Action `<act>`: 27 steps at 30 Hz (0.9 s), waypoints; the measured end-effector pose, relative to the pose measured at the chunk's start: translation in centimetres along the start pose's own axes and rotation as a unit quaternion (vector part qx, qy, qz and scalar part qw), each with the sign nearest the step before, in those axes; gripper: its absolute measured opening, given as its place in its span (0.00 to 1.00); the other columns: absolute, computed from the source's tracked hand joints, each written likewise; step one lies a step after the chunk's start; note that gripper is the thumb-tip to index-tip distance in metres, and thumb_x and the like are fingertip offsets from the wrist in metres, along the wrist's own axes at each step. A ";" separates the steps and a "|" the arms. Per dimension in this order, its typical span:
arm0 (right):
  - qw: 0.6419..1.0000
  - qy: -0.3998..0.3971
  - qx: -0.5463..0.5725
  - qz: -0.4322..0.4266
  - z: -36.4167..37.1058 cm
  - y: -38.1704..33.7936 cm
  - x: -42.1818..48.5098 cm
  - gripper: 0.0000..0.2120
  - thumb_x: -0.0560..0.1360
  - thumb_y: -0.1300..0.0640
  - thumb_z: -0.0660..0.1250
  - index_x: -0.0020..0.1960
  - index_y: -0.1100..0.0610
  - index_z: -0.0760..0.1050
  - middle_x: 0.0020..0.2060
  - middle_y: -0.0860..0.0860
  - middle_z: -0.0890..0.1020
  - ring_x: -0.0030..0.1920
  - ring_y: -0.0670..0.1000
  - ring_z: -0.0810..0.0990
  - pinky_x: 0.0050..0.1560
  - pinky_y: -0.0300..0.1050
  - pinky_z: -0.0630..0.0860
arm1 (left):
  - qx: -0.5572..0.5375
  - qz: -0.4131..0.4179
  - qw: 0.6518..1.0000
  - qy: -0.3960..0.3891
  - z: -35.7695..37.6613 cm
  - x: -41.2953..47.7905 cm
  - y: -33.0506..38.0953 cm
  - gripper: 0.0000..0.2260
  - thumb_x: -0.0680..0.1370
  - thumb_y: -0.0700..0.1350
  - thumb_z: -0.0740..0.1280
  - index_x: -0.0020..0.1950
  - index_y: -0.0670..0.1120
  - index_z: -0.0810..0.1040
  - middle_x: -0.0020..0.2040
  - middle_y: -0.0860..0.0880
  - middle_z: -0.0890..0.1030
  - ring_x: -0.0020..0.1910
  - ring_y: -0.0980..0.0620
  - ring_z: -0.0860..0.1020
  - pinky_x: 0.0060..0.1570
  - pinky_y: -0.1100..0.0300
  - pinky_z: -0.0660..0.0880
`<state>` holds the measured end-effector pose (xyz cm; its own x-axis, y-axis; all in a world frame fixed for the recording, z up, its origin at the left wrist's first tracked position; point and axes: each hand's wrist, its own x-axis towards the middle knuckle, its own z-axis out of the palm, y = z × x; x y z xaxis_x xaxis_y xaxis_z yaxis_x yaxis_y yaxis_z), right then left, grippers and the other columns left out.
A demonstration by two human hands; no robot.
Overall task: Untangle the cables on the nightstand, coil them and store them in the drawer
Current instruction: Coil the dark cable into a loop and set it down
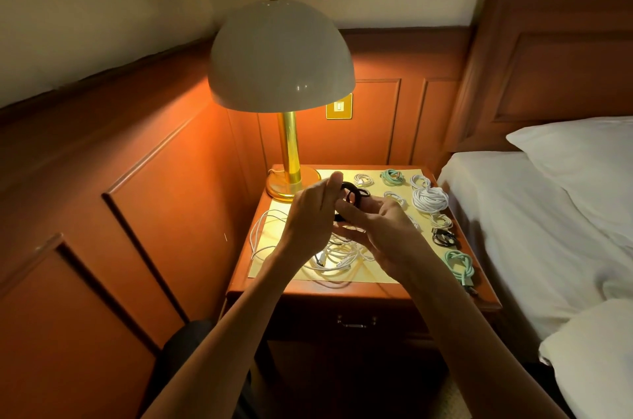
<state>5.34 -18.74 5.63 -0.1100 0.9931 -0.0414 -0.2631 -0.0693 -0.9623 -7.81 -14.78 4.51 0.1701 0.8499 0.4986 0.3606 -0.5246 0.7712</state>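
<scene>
Two bare hands meet above the middle of the nightstand and share one black cable (354, 192) wound into small loops. The left hand (310, 218) pinches the upper loops between its raised thumb and curled fingers. The right hand (380, 230), palm up, curls its fingers around the coil's lower part. Directly beneath the hands, loose white cables (334, 259) sprawl in a tangle over a pale yellow mat (274, 269) that covers the top of the reddish wooden nightstand (342, 293). Along the mat's far and right edges lie separate coiled bundles: several white ones, the largest (430, 199) near the bed, two mint-green ones (393, 176) (460, 266) and a black one (444, 237). The front drawer with a metal handle (356, 322) is closed. At the far left corner stands a lit brass lamp with a cream dome shade (282, 55); a brass-framed wall switch (339, 106) sits behind it, and a white bed (531, 230) adjoins the right side.
</scene>
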 end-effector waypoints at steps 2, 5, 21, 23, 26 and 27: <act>0.995 0.029 -0.094 -0.027 -0.5 0.0 -0.1 0.12 0.75 0.61 0.72 0.56 0.65 0.80 0.45 0.58 0.87 0.45 0.57 0.87 0.52 0.52 0.83 | 0.032 0.012 0.999 0.009 -0.2 0.0 -0.4 0.18 0.85 0.50 0.55 0.37 0.51 0.72 0.30 0.55 0.73 0.27 0.57 0.73 0.29 0.65 0.67; 0.973 0.050 -0.223 -0.042 -0.5 0.2 -0.4 0.09 0.79 0.59 0.69 0.57 0.63 0.81 0.41 0.55 0.87 0.37 0.56 0.87 0.43 0.52 0.85 | 0.096 0.024 0.993 0.057 0.0 0.3 -1.0 0.21 0.86 0.50 0.54 0.39 0.43 0.75 0.31 0.47 0.76 0.28 0.53 0.73 0.27 0.58 0.69; 0.965 -0.044 -0.258 -0.034 1.0 0.9 -3.8 0.12 0.84 0.59 0.59 0.48 0.60 0.79 0.40 0.54 0.86 0.32 0.55 0.85 0.40 0.51 0.84 | -0.371 -0.450 0.812 0.005 0.7 3.4 -0.8 0.15 0.82 0.53 0.64 0.41 0.43 0.74 0.36 0.46 0.73 0.31 0.51 0.70 0.24 0.62 0.69; 0.950 -0.022 -0.307 -0.051 0.5 1.3 -3.8 0.11 0.83 0.59 0.60 0.48 0.59 0.80 0.41 0.53 0.86 0.35 0.54 0.85 0.44 0.54 0.84 | -0.364 -0.443 0.819 -0.014 0.9 3.0 -1.1 0.16 0.83 0.53 0.63 0.39 0.45 0.73 0.35 0.47 0.73 0.31 0.52 0.70 0.25 0.61 0.68; 0.816 0.072 -0.553 -0.149 -0.7 2.3 -3.0 0.08 0.81 0.55 0.65 0.55 0.56 0.82 0.47 0.50 0.77 0.47 0.50 0.77 0.51 0.49 0.79 | -0.368 -0.420 0.829 -0.038 0.9 2.5 -1.0 0.19 0.85 0.52 0.57 0.36 0.47 0.69 0.28 0.51 0.70 0.26 0.55 0.67 0.23 0.64 0.62; 0.769 0.103 -0.608 -0.171 -1.1 2.6 -2.6 0.10 0.80 0.54 0.67 0.58 0.56 0.82 0.48 0.50 0.73 0.49 0.50 0.73 0.51 0.47 0.76 | -0.378 -0.412 0.828 -0.040 0.8 2.5 -0.8 0.18 0.85 0.52 0.56 0.38 0.46 0.69 0.27 0.52 0.69 0.25 0.56 0.65 0.22 0.65 0.61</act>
<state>5.96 -21.45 2.94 -0.0469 0.9364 0.3477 0.8605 0.2147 -0.4620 -6.95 -12.21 4.76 0.2243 0.9191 -0.3240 -0.2879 0.3801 0.8790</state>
